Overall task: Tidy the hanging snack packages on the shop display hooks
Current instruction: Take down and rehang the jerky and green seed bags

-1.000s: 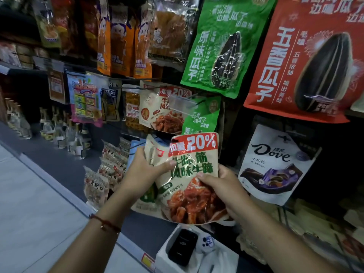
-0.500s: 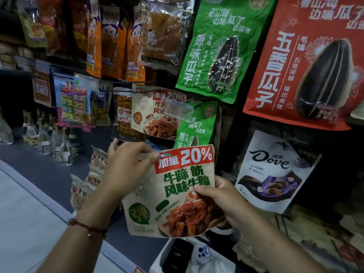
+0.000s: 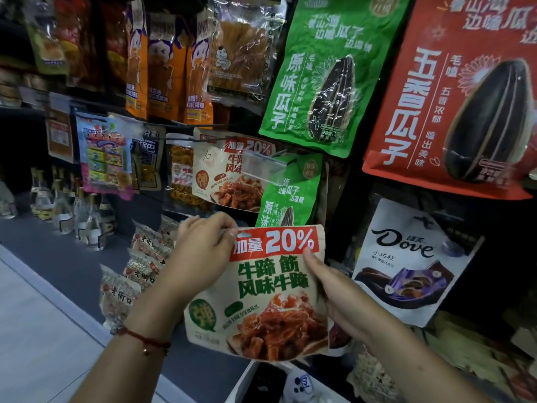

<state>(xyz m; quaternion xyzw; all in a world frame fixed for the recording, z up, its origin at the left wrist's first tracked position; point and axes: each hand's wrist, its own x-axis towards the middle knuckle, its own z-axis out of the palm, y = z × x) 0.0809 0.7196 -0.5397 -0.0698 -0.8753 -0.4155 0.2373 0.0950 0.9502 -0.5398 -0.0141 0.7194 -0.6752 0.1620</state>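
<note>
I hold a beige snack package (image 3: pixel 261 298) with a red "20%" band and green characters, flat and facing me, in front of the display. My left hand (image 3: pixel 203 251) pinches its top left corner. My right hand (image 3: pixel 334 295) grips its right edge, thumb on the front. Just above hangs a matching beige package (image 3: pixel 229 175) on a hook (image 3: pixel 261 154), with a small green sunflower-seed bag (image 3: pixel 290 193) beside it. The part of the held package behind my hands is hidden.
Large green (image 3: pixel 325 71) and red (image 3: pixel 453 91) sunflower-seed bags hang above right. A white Dove chocolate bag (image 3: pixel 406 263) hangs at the right. Orange packets (image 3: pixel 168 62) hang upper left. Small bottles (image 3: pixel 72 210) stand on the lower left shelf, with wrapped snacks (image 3: pixel 139 263) nearby.
I have lifted the package and flattened it to face me. My left hand slid from its left side to the top left corner, and my right hand moved higher along the right edge.
</note>
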